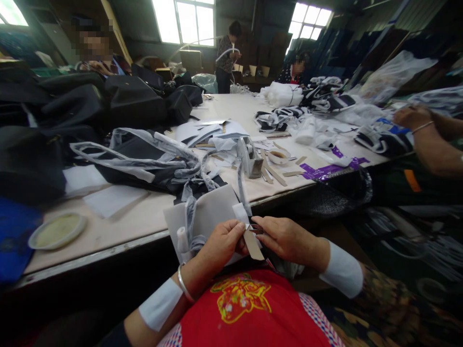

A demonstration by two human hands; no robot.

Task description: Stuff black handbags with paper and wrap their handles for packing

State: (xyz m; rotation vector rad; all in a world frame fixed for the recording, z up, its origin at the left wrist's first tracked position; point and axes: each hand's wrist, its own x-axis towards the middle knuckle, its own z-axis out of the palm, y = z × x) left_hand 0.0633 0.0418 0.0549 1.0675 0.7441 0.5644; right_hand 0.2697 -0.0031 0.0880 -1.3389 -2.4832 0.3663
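Observation:
In front of the red apron, my left hand [224,239] is closed, thumb pressed on the upper end of a tan cardboard strip [254,246]. The strip's free end points down toward my right. Close beside it, my right hand [289,237] is closed in a pinch around a thin dark piece whose kind I cannot make out. Just above my fingertips lies a small white piece [239,212]. Behind my left hand, a pale grey sheet [213,207] leans at the table edge, with plastic-wrapped straps [190,212] over it.
A black bag with wrapped handles [133,159] lies on the table [249,185]. A metal iron-like block [250,159] stands near cardboard scraps [273,171]. A shallow dish [58,230] sits at left. Black bags [133,101] are heaped behind. A co-worker's hands [414,118] are at right.

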